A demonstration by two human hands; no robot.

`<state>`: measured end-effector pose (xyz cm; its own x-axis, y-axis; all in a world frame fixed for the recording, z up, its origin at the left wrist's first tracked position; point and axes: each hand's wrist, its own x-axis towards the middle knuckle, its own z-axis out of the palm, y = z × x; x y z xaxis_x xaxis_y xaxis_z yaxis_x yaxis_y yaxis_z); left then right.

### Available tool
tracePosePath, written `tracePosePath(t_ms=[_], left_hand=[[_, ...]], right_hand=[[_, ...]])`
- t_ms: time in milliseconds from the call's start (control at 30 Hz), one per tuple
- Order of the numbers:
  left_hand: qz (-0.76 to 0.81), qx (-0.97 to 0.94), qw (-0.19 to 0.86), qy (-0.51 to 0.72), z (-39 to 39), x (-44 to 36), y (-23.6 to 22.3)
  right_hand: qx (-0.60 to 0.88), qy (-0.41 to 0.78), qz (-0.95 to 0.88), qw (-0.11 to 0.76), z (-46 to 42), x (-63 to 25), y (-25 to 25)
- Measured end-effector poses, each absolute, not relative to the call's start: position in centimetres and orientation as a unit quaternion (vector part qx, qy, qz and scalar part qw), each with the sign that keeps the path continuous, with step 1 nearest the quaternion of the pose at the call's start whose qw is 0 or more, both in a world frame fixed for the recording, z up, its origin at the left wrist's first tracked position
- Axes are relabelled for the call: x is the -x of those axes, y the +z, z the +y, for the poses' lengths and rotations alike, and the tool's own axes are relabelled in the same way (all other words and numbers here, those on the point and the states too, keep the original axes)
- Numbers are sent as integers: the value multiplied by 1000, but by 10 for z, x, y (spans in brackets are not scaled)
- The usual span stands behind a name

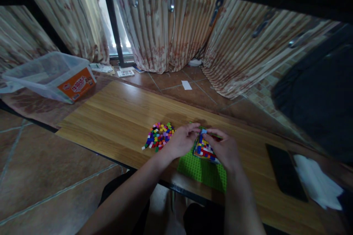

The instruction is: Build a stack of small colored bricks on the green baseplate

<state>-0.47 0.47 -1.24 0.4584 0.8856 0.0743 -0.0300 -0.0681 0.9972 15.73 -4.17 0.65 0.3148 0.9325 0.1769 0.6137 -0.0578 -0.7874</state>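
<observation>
the bin (pixel 49 77) sits at the far left, off the wooden table (pixel 110 108), too far away to get in the way. next comes the pile (pixel 158 136) of loose bricks, close by the left hand (pixel 183 141); a careless wrist could sweep some off the near edge. that hand is half curled, fingertips at the top of the build (pixel 205 150), by a pale blue brick (pixel 203 131); whether it pinches anything, i cannot tell. the build stands on the green plate (pixel 201 170), between both hands. uneven pressure from two sides might crack its rows apart or tip it. the right hand (pixel 224 148) arches over the build's right side, thumb and fingers bent near the same brick; its grip is unclear too, and it hides rows where a loose brick could go unnoticed.
</observation>
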Motion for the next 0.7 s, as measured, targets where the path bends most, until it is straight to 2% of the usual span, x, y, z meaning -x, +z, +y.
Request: tracePosePath(t_ms=[200,700], left_hand=[[351,-671,535,374,1,7,-7],[357,-710,491,357,-8,11,8]], right_hand=[[714,219,-540,387,-43,-160,9],[701,274,-502,425,-38,-156,8]])
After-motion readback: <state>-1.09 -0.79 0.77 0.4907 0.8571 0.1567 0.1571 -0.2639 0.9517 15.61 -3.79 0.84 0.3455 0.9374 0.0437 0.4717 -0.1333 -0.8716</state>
